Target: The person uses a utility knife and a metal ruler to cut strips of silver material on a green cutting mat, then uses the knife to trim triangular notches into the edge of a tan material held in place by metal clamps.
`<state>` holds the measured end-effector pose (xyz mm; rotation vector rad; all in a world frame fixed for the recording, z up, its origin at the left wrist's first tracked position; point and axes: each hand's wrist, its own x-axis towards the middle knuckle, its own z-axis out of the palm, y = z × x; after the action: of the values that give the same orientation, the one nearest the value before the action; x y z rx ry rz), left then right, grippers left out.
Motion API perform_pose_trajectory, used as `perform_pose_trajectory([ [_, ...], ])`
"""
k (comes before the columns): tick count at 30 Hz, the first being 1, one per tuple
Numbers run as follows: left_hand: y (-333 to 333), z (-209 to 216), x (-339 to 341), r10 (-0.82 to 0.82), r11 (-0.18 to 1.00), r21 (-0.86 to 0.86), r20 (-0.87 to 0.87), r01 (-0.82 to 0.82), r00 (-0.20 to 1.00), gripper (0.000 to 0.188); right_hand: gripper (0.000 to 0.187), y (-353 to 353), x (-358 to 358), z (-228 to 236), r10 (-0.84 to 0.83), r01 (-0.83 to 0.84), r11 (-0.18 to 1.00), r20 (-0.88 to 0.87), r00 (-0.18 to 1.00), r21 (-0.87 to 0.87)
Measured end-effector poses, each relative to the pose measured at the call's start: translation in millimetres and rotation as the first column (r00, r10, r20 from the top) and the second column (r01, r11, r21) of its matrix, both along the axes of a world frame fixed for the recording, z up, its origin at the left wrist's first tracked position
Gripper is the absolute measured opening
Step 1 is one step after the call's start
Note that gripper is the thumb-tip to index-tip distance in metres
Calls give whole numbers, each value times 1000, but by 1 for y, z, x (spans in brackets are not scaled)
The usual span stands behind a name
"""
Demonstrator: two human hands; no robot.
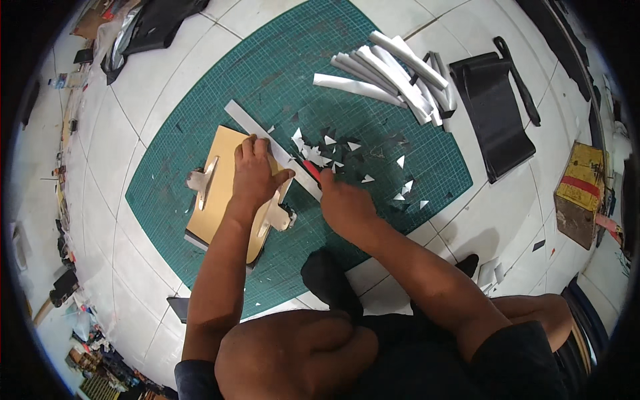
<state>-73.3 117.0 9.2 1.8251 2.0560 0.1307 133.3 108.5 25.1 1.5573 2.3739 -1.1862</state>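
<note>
Left hand [253,175] flat on ruler [270,145] at tan board [223,190] edge, right hand [341,203] closed round red cutter [311,169] beside ruler, scraps [347,157] right, green mat [200,133] open left

Green cutting mat [200,167] on tiled floor [167,73]; tan cardboard template [223,160] left on mat, rolled white strips [393,73] far right, black sheets [497,110] beyond.
</note>
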Motion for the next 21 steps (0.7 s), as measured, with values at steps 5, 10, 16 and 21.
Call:
perform_pose_trajectory([
  [5, 1, -6, -2, -11, 1000, 22, 7, 11, 1000, 80, 23, 8, -14, -8, 21, -21, 998, 12, 1000, -59],
  [10, 3, 4, -2, -10, 1000, 8, -8, 10, 1000, 81, 20, 3, -5, 0, 40, -39, 993, 4, 999, -109],
  [16, -1, -5, -3, -23, 1000, 16, -19, 24, 1000, 83, 16, -10, 22, 7, 100, -99, 994, 47, 994, -43],
  [21, -1, -4, -7, -14, 1000, -27, 1, 14, 1000, 83, 16, -5, 3, 11, 39, -35, 998, 69, 997, -53],
])
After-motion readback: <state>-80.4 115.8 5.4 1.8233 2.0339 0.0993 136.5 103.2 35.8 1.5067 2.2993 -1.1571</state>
